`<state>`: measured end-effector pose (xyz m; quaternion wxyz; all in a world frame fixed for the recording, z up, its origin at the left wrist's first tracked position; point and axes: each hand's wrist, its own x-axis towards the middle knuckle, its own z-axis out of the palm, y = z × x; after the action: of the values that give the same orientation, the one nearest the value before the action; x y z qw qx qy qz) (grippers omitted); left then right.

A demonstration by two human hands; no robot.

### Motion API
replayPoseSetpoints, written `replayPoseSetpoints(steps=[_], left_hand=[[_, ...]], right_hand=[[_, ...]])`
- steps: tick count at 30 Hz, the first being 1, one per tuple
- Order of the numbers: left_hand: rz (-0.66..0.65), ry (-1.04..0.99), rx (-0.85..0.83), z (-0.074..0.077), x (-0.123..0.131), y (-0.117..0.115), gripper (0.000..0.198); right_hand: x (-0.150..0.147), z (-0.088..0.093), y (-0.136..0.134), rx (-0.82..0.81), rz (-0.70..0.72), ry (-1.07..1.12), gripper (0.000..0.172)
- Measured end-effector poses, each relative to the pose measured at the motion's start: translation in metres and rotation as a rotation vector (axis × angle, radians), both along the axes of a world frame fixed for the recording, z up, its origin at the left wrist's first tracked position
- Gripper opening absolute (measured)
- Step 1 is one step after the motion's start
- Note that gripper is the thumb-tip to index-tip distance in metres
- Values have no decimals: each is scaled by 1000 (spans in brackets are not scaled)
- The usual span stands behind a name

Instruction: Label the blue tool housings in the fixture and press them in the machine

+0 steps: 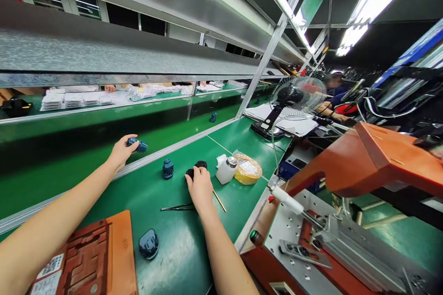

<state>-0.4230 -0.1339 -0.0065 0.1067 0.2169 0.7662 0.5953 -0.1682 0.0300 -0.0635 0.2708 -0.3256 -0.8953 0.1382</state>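
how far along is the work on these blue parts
Done, it seems: a blue part sits beyond the rail. In hand: the left hand grips another, the right hand covers a black part. Left, perhaps: a blue part and another on the green bench; the total cannot be seen.

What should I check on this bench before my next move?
Left hand on blue part: ok, fingers wrapped around it.
Right hand on black part: ok, fingers on it; grip firmness cannot tell.
Tweezers apart from right hand: ok, lying beside it on the green bench.
Bottle closed: cannot tell; metal top on, seal not visible.
Second blue part upright: ok, standing apart from the black part.
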Motion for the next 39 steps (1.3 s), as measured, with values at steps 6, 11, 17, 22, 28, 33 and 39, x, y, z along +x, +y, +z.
replayPoseSetpoints(steps=[6,11,17,22,28,33,39], left_hand=[[-148,-464,307,30,57,-65,19],[-197,-648,436,41,115,-111,20],[-192,-736,520,40,175,-145,18],[-96,-838,557,48,216,-161,18],[9,-844,588,60,247,-176,16],[16,-787,606,69,266,-186,16],[27,-758,578,73,282,-197,17]], right_hand=[[-5,-10,0,-61,15,58,23],[0,16,-21,-135,100,224,33],[45,74,-127,-436,693,672,35],[66,86,-167,-390,834,698,40],[81,84,-172,-349,913,679,41],[91,87,-179,-353,976,677,44],[99,89,-181,-236,1003,621,40]])
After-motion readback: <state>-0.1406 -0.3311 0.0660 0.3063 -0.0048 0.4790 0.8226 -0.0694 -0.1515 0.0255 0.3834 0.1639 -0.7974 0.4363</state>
